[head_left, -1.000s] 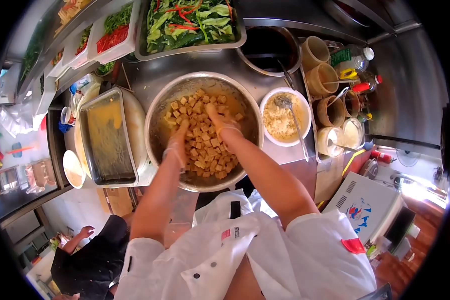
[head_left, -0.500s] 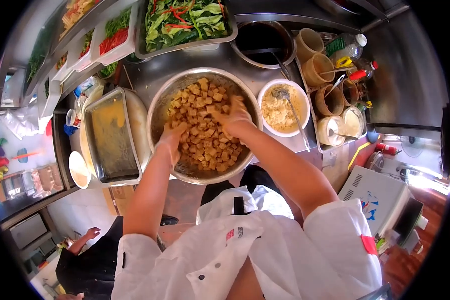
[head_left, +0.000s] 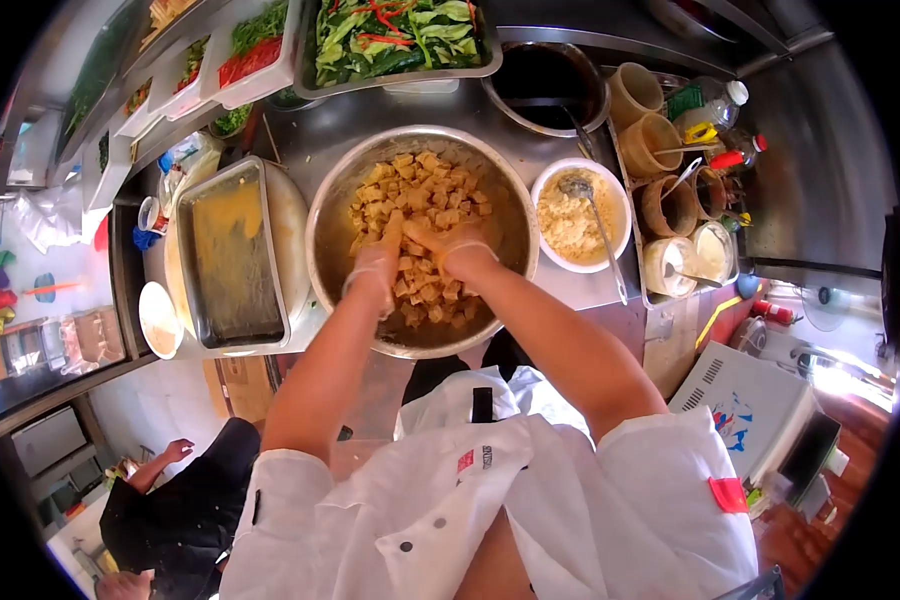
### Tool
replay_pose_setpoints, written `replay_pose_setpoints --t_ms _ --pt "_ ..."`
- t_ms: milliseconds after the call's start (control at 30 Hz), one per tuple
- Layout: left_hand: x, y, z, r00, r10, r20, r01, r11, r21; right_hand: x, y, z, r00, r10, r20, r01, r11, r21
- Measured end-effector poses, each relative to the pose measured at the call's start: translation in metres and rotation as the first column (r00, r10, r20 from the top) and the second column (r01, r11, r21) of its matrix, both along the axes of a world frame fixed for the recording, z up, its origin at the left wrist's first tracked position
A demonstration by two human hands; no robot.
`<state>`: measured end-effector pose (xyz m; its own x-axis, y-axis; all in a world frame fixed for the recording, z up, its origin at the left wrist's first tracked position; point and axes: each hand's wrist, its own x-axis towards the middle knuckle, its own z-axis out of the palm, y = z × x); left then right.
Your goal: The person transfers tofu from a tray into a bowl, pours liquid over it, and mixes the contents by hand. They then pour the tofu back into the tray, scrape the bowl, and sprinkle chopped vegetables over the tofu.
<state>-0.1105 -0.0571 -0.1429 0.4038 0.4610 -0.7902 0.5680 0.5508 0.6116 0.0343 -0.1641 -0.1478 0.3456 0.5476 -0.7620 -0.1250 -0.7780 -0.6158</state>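
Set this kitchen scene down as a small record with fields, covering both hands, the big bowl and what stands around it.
left hand: among brown cubes
right hand: among the same cubes
container: large metal bowl
left of bowl: smeared metal tray
right of bowl: white bowl of crumbly food, with spoon
beyond: leafy greens with red strips
nearby: person in black

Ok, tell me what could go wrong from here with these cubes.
The left hand and right hand are in among the cubes; pressing hard might crush some.
The metal bowl seems to reach past the counter's front edge, so a push could tip it.
The spoon juts over the white bowl's rim, where an arm might catch it.
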Motion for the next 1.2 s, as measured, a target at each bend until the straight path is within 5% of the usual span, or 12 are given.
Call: replay_pose_setpoints --t_ms 133,167,233,267,467,600,667,700,900,1000,1167,1200 --pt "-0.025 -0.009 0.055 0.961 0.207 0.185 -0.122 0.915 -0.385 -0.013 -0.030 0.021 0.931 -0.043 0.361 0.067 0.996 -0.054" --pt "-0.033 -0.014 0.061 0.943 0.285 0.169 -0.158 0.834 -0.528 -0.016 -0.037 0.015 0.972 -0.221 -0.081 0.225 0.973 0.051" --pt "-0.039 -0.036 0.011 0.892 0.436 0.120 -0.265 0.720 -0.641 -0.019 -0.051 0.013 0.447 -0.298 -0.843 0.565 0.825 0.008" --pt "-0.029 -0.047 -0.007 0.859 0.502 0.098 -0.304 0.656 -0.691 -0.025 -0.046 0.044 0.398 -0.466 -0.790 0.551 0.810 -0.200" --pt "0.030 -0.056 0.001 0.915 0.403 0.004 -0.402 0.914 -0.048 -0.054 -0.012 -0.025 0.667 -0.552 -0.500 0.614 0.788 -0.051" --pt "-0.017 0.009 -0.028 0.980 -0.197 -0.039 0.197 0.899 0.392 -0.030 -0.007 0.086 0.967 -0.136 -0.214 0.126 0.990 -0.060" --pt "-0.035 0.026 -0.006 0.981 -0.152 0.117 0.124 0.969 0.215 -0.007 -0.004 0.104 0.989 0.129 -0.072 -0.139 0.978 -0.156" --pt "-0.030 0.024 0.034 0.961 0.185 0.206 -0.159 0.977 -0.140 0.008 -0.003 0.095 0.991 0.133 0.013 -0.130 0.983 -0.132" --pt "0.015 0.000 0.024 0.970 0.177 -0.165 -0.198 0.972 -0.124 0.010 0.028 -0.025 0.861 -0.484 -0.156 0.478 0.875 -0.074" --pt "0.012 0.008 -0.015 0.930 -0.278 -0.239 0.280 0.960 -0.026 0.006 0.023 -0.036 0.972 -0.227 -0.057 0.223 0.973 -0.064" --pt "-0.008 0.048 0.034 0.980 0.138 0.145 -0.127 0.988 -0.083 0.070 0.028 0.020 0.986 -0.135 -0.095 0.123 0.985 -0.119" --pt "0.006 0.053 0.004 0.977 0.170 -0.130 -0.160 0.983 0.086 0.065 0.029 0.010 0.964 -0.244 -0.103 0.237 0.969 -0.075"
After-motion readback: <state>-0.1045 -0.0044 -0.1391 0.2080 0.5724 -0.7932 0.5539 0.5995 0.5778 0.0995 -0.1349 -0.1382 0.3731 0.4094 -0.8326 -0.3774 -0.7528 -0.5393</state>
